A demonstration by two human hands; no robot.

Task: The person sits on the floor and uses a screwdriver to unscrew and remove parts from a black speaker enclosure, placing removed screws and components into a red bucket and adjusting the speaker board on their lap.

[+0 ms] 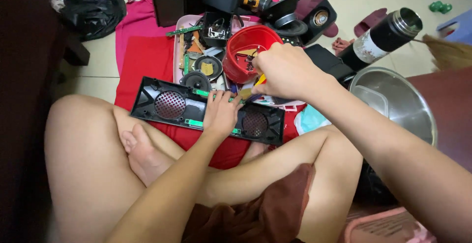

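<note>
The left hand (222, 114) lies palm down on the middle of a long black plastic speaker housing (206, 110), its fingers (216, 99) slightly spread and pressing on the inner face, touching a narrow green circuit strip (199, 93) that runs along the housing's upper edge. The hand pins the housing rather than gripping around it. The housing lies across the person's lap, partly on a red cloth (147, 61) spread on the floor, with a round mesh grille (170, 105) to the left of the hand and a second grille (255, 123) just to its right.

The right hand (285, 71) hovers above the housing's right half, its fingers curled together around a small tool with a yellow part (260, 79); the tip points down toward the housing near the left hand's fingertips. Whether the tip touches the housing cannot be told.

Just behind the right hand stands a red plastic bowl (246, 51) with small parts inside. Left of the bowl, a pink tray (177, 46) carries loose round speaker drivers (206, 67) and other electronic pieces. Farther right lie a black and steel vacuum flask (386, 35) on its side and a large stainless steel bowl (408, 105). A black plastic bag (88, 7) sits at the far left.
</note>
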